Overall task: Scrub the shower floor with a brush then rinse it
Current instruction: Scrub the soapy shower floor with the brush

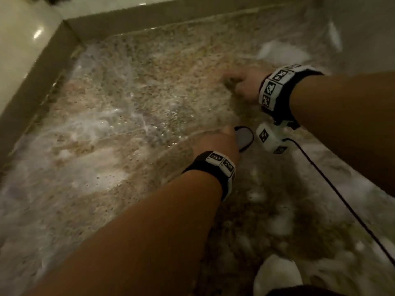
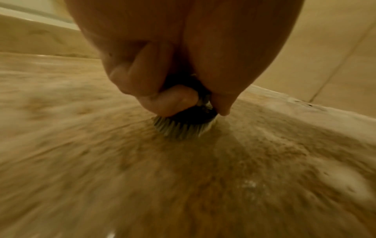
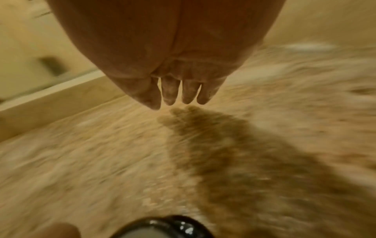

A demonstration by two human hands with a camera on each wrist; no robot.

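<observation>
The speckled tan shower floor (image 1: 132, 99) is wet, with white foam on its left and right sides. My left hand (image 1: 215, 142) grips a round black scrub brush (image 1: 244, 137) and holds it bristles down against the floor. In the left wrist view the fingers (image 2: 173, 99) curl round the brush (image 2: 187, 122), whose grey bristles splay on the stone. My right hand (image 1: 241, 84) reaches further ahead with straight fingers (image 3: 179, 91) pointing down at the floor (image 3: 101, 153), holding nothing. The brush's black top (image 3: 162, 228) shows at the bottom of the right wrist view.
A raised beige curb (image 1: 32, 86) bounds the floor on the left and at the back, with pale tiled wall (image 1: 19, 39) beyond. A black cable (image 1: 342, 195) runs from the right wrist camera. A white foot or shoe (image 1: 277, 274) stands at the bottom right.
</observation>
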